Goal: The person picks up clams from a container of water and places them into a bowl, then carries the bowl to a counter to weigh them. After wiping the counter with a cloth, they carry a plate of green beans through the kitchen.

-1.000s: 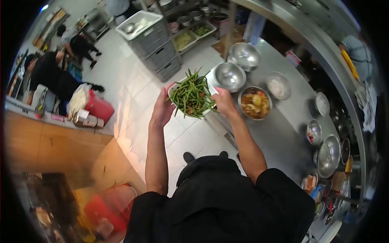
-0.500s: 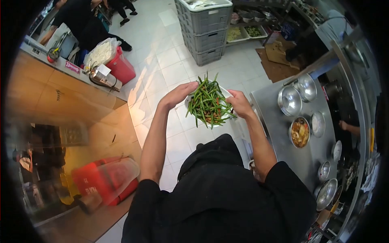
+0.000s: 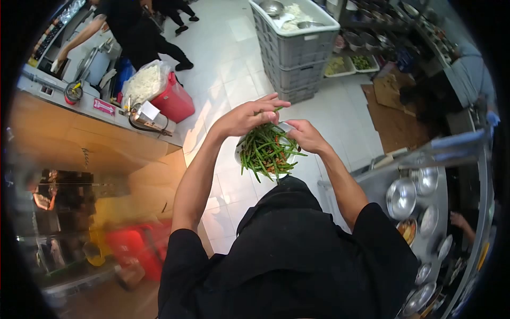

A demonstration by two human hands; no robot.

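My right hand (image 3: 308, 136) is closed on the rim of a white bowl (image 3: 285, 127), thumb over its edge. Long green beans (image 3: 264, 150) mixed with small brown and orange bits are heaped in the bowl, some poking past its rim. Over the far left side of the heap is my left hand (image 3: 249, 116), its thumb and fingers pinching a green bean (image 3: 278, 109) while the other fingers stretch forward. The bowl is in front of my black apron, above the tiled floor.
Stacked grey crates (image 3: 295, 69) stand ahead. Ahead on the left, a red bin (image 3: 178, 101) is by the counter, near a person in black (image 3: 133, 26). Metal bowls (image 3: 401, 198) cover the steel table to my right. Flattened cardboard (image 3: 396, 119) lies on the floor.
My left hand has left the bowl's side and moved over the beans, now pinching one. The bowl has come slightly nearer my body. The view has shifted, moving the steel table rightward and lower.
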